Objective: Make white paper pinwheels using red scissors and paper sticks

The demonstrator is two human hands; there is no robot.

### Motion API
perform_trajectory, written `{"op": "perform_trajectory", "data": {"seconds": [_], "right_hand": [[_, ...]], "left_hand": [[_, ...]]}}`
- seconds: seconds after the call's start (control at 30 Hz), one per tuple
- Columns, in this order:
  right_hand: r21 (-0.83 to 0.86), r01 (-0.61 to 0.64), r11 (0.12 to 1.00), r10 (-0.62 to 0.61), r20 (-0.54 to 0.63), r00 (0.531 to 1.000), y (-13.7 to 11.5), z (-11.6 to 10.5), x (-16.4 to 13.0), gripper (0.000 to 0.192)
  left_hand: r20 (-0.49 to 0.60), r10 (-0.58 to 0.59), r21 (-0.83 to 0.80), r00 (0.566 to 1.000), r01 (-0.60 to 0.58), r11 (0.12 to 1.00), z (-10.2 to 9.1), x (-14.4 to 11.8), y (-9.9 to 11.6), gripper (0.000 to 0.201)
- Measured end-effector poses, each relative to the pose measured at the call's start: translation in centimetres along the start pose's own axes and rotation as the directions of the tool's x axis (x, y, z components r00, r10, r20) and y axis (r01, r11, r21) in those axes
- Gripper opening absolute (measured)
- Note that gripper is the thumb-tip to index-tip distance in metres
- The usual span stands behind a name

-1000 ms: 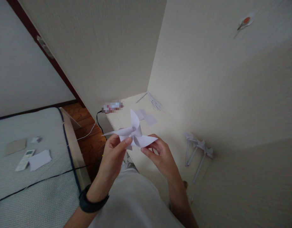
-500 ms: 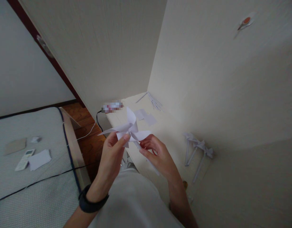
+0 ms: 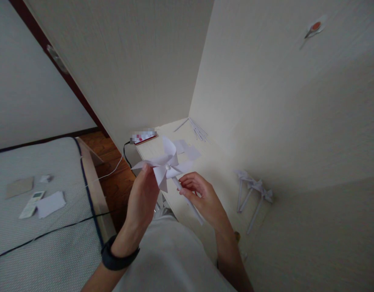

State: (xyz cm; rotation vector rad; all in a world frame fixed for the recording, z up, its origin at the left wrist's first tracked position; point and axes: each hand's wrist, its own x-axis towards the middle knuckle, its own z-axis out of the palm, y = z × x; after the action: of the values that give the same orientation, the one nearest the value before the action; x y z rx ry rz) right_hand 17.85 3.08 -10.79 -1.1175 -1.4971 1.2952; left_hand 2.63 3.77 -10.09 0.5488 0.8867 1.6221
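- Above the pale desk [image 3: 217, 170] in the corner, seen from the head camera, a white paper pinwheel [image 3: 166, 166] was held up in front of the person's chest, clear of the desk top.
- The right hand [image 3: 205, 198] had its fingers curled closed around the pinwheel's rolled paper stick [image 3: 188, 202], which slanted down and to the right from the hub.
- The left hand [image 3: 143, 194] was raised just beside the blades, its fingertips touching the left blade; the fingers lay close together, though how firmly they pinched the paper I could not tell. A dark band [image 3: 118, 257] sat on that wrist.
- On the desk to the right lay more finished pinwheels [image 3: 253, 190] in a loose cluster, well apart from the hands.
- Farther back were paper squares [image 3: 187, 150], a bundle of rolled paper sticks [image 3: 197, 129] and a phone [image 3: 144, 138] at the desk's edge.
- To the left, a mattress [image 3: 37, 239] carried a remote control [image 3: 31, 205], a sheet of paper [image 3: 51, 204] and a black cable [image 3: 53, 231].
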Motion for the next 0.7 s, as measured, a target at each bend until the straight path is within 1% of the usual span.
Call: {"op": "perform_trajectory", "data": {"seconds": [0.13, 0.23, 0.33, 0.4, 0.5, 0.6, 0.7], "right_hand": [[0.025, -0.004, 1.000, 0.004, -0.004, 1.000, -0.2, 0.0, 0.0, 0.012], [0.048, -0.004, 0.999, 0.004, -0.006, 1.000, -0.3, 0.0, -0.1, 0.010], [0.064, -0.006, 0.998, 0.006, -0.007, 1.000, -0.3, 0.0, -0.1, 0.010], [0.068, -0.009, 0.998, 0.009, -0.006, 1.000, -0.2, 0.0, -0.1, 0.009], [0.080, -0.006, 0.997, 0.006, -0.002, 1.000, -0.2, -0.1, -0.1, 0.009], [0.090, -0.006, 0.996, 0.006, 0.006, 1.000, -0.2, -0.1, -0.1, 0.009], [0.094, -0.006, 0.996, 0.005, 0.011, 1.000, -0.2, -0.2, -0.1, 0.009]], "left_hand": [[-0.059, -0.041, -0.082, 0.997, 0.036, 0.996, -0.3, 0.1, 0.1, 0.015], [-0.057, -0.043, -0.067, 0.997, 0.039, 0.997, -0.5, 0.0, 0.3, 0.005], [-0.045, -0.034, -0.007, 0.998, 0.034, 0.999, -0.6, 0.0, 0.2, 0.009], [-0.061, -0.015, 0.017, 0.998, 0.016, 1.000, -0.6, 0.1, 0.1, 0.009], [-0.078, -0.003, 0.031, 0.997, 0.005, 1.000, -0.6, 0.2, -0.2, 0.006], [-0.079, 0.006, 0.030, 0.997, -0.003, 1.000, -0.7, 0.3, -0.4, 0.009], [-0.055, 0.024, 0.027, 0.998, -0.023, 0.999, -1.1, 0.5, -0.7, 0.013]]}}
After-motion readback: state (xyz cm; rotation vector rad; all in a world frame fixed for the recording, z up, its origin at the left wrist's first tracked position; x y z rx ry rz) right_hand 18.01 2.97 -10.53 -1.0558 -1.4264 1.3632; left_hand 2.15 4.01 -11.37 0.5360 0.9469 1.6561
